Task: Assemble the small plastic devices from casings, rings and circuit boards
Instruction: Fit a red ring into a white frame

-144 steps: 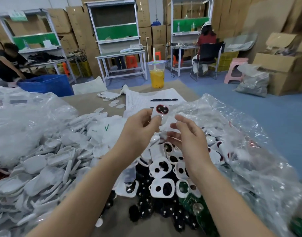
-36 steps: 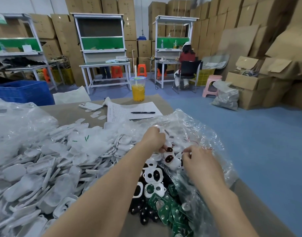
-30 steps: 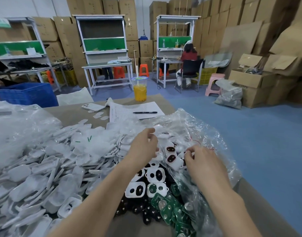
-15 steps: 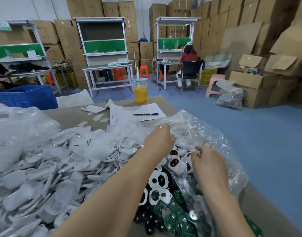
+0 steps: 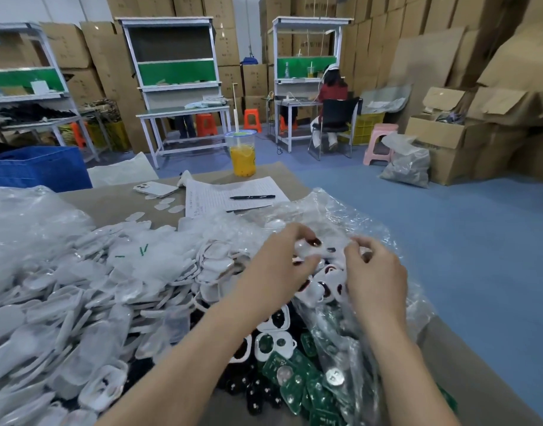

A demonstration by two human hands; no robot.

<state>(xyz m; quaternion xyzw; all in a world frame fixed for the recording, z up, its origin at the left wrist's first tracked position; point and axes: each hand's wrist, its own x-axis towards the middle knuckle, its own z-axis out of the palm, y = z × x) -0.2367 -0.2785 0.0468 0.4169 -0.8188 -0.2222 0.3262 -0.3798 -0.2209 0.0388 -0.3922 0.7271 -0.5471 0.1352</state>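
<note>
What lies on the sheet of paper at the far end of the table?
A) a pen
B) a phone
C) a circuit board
A: the black pen lies across the paper, while the phone lies off the sheet, to its left.

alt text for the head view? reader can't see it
The left hand holds a white casing above a clear plastic bag, the right hand curled close beside it. A heap of white casings lies left, green circuit boards nearer the camera.
</note>
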